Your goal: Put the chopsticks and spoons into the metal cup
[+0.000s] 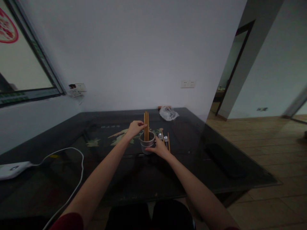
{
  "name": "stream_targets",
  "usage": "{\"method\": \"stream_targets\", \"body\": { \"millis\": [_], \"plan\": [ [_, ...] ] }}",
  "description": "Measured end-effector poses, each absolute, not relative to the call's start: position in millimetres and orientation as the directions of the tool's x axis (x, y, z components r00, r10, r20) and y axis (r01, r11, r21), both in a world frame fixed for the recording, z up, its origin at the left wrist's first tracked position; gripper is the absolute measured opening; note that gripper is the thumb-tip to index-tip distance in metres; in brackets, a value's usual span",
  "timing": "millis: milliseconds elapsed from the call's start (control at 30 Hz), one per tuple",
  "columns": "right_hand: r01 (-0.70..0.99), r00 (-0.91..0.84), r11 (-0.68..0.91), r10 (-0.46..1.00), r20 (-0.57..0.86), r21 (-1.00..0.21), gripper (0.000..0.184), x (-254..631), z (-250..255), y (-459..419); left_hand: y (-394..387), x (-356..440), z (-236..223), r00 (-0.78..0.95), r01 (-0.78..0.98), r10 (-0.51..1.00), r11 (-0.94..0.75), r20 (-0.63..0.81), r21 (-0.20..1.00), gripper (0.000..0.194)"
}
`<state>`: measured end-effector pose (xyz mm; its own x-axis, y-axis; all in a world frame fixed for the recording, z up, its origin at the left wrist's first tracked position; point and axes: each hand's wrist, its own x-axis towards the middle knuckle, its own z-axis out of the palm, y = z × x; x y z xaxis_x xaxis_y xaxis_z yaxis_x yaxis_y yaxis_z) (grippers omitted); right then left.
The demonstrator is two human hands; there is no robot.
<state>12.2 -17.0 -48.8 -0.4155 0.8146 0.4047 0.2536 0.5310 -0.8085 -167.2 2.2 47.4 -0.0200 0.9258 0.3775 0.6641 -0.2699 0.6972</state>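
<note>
A small metal cup (146, 146) stands on the dark glass table (115, 179) in front of me. A bundle of wooden chopsticks (146, 125) stands upright in it. My left hand (135, 127) pinches the chopsticks near their upper part. My right hand (160, 147) is wrapped round the cup's right side. Just right of the cup lie two metal spoons (163, 137) and a loose chopstick (169, 141) on the table.
A crumpled clear plastic bag (168, 113) lies at the table's far edge. A white device (12, 169) with a white cable (72, 153) sits at the left. A dark flat object (223, 161) lies at the right. Wooden floor extends to the right.
</note>
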Motion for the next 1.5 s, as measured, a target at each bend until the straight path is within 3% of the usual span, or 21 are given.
{"method": "stream_targets", "body": {
  "millis": [233, 400, 567, 700, 800, 1233, 1500],
  "plan": [
    [0.234, -0.424, 0.537, 0.807, 0.412, -0.811, 0.079, 12.8, -46.2, -19.1, 0.5, -171.0, 41.8, -0.078, 0.563, 0.906, -0.305, 0.417, 0.768, 0.030],
    [0.196, -0.439, 0.563, 0.782, 0.441, -0.803, 0.075, 12.5, -45.9, -20.2, -24.9, -173.4, 26.6, -0.252, 0.415, 0.833, -0.367, 0.492, 0.833, 0.030],
    [0.175, -0.439, 0.567, 0.776, 0.452, -0.805, 0.076, 11.9, -48.3, -18.9, -54.1, -162.2, -24.0, -0.394, 0.065, 0.862, -0.320, 0.319, 0.945, 0.030],
    [0.176, -0.447, 0.560, 0.778, 0.441, -0.810, 0.074, 12.5, -51.9, -16.4, -60.8, -151.3, -49.7, -0.348, -0.201, 0.928, -0.212, 0.132, 0.956, 0.031],
    [0.190, -0.453, 0.552, 0.783, 0.427, -0.812, 0.072, 13.9, -55.3, -14.0, -59.4, -149.0, -52.7, -0.299, -0.299, 0.948, -0.198, 0.106, 0.934, 0.031],
    [0.250, -0.441, 0.526, 0.809, 0.387, -0.813, 0.061, 15.0, -53.8, -15.9, -68.1, -146.3, -47.6, -0.229, -0.348, 0.969, -0.173, 0.095, 0.922, 0.028],
    [0.282, -0.435, 0.528, 0.814, 0.384, -0.801, 0.062, 14.7, -53.9, -15.8, -72.1, -145.8, -45.5, -0.232, -0.270, 0.965, -0.189, 0.126, 0.944, 0.029]
  ]
}}
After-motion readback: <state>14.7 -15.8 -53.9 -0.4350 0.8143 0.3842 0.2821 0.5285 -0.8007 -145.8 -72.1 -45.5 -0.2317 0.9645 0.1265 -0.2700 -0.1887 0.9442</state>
